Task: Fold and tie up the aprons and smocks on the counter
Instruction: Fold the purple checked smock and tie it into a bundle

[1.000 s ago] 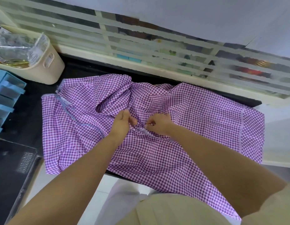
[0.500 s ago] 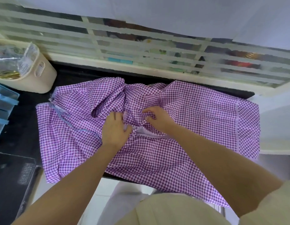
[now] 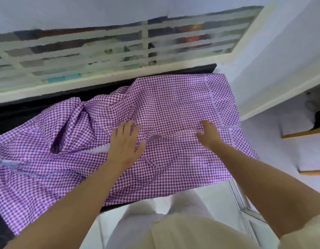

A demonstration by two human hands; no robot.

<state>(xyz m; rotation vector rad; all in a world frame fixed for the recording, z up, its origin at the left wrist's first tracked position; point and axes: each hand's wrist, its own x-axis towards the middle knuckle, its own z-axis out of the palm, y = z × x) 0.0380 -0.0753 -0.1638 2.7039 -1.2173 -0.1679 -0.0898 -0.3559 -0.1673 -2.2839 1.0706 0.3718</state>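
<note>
A purple and white checked smock (image 3: 173,105) lies spread over the black counter (image 3: 30,108), its front part hanging over the counter's near edge. My left hand (image 3: 126,141) lies flat on the cloth near the middle, fingers straight and spread, beside a pale hem edge. My right hand (image 3: 208,133) rests on the same hem line further right, fingers bent down onto a low fold of cloth. The left part of the smock is bunched into raised folds.
A white barred window (image 3: 119,56) runs along the back of the counter. A white wall corner (image 3: 274,60) stands at the right. Wooden furniture legs (image 3: 302,133) show on the floor at far right. My pale clothing fills the lower middle.
Both hands have let go of the pinched cloth at the centre and slid apart along the hem, the right hand furthest to the right. The view has swung to the right.
</note>
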